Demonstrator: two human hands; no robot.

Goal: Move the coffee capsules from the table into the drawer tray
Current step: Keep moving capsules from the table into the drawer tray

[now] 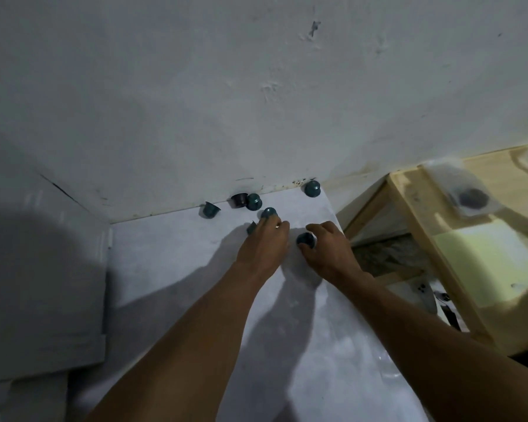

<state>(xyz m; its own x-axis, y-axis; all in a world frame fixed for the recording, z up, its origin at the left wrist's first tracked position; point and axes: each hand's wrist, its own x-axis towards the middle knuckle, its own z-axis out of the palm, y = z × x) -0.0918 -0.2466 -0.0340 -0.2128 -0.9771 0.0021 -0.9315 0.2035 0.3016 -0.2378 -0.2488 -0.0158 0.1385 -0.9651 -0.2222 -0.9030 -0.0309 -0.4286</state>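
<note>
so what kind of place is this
Probably a plain home or workshop corner: a scuffed plaster wall, a table under white sheeting strewn with coffee capsules, and a bare wooden unit beside it.

**Both hands out, side by side**

My left hand lies palm down, fingers stretched forward; I can't tell whether they grip. Just right of it, my right hand curls fingers and thumb round a teal capsule. Both forearms are bare.
</note>
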